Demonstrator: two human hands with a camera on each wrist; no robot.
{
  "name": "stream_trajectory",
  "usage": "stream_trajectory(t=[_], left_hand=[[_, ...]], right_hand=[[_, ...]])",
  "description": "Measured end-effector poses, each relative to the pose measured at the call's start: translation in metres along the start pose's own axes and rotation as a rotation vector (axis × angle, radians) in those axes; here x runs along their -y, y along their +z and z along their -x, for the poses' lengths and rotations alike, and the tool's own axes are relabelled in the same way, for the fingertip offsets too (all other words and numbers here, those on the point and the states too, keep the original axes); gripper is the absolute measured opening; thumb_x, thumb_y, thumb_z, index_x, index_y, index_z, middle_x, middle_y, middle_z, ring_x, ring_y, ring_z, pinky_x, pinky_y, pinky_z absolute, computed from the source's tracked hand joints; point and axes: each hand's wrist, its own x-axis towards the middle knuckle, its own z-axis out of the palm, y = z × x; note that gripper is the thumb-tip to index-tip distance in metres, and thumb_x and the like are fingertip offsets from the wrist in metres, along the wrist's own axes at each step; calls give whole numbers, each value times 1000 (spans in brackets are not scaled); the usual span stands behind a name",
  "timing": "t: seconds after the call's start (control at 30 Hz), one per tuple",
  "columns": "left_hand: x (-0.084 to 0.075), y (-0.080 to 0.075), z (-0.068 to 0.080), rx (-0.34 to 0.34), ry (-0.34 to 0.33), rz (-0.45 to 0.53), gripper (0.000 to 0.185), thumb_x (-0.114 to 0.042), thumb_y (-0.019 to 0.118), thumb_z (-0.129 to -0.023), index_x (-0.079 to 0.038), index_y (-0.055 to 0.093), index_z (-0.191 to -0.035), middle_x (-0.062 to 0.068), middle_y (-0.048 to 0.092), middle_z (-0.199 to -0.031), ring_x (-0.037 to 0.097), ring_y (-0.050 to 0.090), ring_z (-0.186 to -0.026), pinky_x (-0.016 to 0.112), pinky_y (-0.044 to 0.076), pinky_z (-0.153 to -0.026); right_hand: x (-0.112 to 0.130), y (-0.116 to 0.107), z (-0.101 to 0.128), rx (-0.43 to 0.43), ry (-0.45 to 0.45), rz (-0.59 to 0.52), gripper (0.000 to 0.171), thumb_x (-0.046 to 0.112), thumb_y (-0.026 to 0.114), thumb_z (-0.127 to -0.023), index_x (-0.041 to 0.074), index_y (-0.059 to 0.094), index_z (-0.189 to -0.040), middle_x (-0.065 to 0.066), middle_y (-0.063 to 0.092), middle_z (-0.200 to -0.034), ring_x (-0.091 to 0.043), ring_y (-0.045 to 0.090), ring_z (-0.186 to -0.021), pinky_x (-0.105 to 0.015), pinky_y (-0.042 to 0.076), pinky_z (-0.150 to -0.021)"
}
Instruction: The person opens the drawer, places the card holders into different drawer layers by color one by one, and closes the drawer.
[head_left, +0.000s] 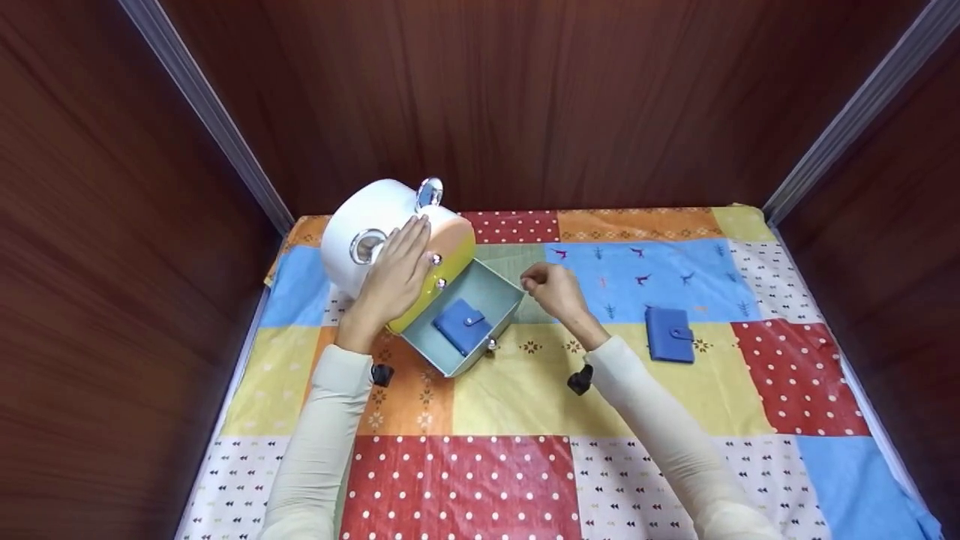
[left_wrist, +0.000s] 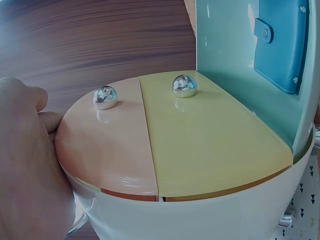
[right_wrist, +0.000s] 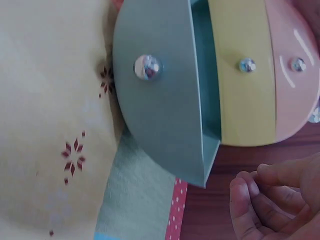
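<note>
My left hand (head_left: pixel 396 274) rests with straight fingers on the rounded top of a white storage box (head_left: pixel 379 196) with drawers. A pink drawer (left_wrist: pixel 107 150) and a yellow drawer (left_wrist: pixel 215 145) are closed, each with a round silver knob. The pale green drawer (right_wrist: pixel 160 115) is pulled out, and a blue snap-closure notebook (head_left: pixel 459 322) lies inside it. Just off this drawer's far right corner is my right hand (head_left: pixel 556 291), its fingers loosely curled and the thumb near the index fingertip. Nothing shows between them in the right wrist view.
To the right, a second blue snap-closure notebook (head_left: pixel 664 334) lies on the patchwork cloth (head_left: pixel 510 480). Brown wood-grain panels (head_left: pixel 525 105) stand behind and on both sides of the table. A shiny silver ring (head_left: pixel 430 192) sticks up from the box's top.
</note>
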Motion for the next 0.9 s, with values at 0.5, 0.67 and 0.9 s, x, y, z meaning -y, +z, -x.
stream_trajectory(t=[0.5, 0.67, 0.9], left_hand=[[-1, 0, -2, -3, 7, -3, 58, -30, 32, -117, -6, 24, -169, 9, 22, -179, 28, 15, -168, 43, 7, -139], [-1, -1, -2, 2, -1, 0, 58, -31, 31, -117, -6, 23, -169, 8, 20, -179, 27, 13, -168, 43, 6, -139], [-1, 1, -1, 1, -6, 6, 58, -31, 32, -117, -7, 22, -169, 7, 20, -179, 27, 13, -168, 42, 5, -139]], right_hand=[[-30, -39, 10, -61, 56, -8, 19, 8, 66, -102, -3, 79, -110, -21, 79, -97, -13, 67, -75, -17, 50, -62], [-41, -50, 12, -66, 98, -25, 22, 9, 64, -103, -4, 78, -114, -24, 79, -101, -15, 69, -76, -16, 52, -63], [-55, -64, 21, -95, 124, -4, 23, 13, 63, -105, -2, 79, -114, -23, 80, -102, -8, 66, -72, -17, 52, -63]])
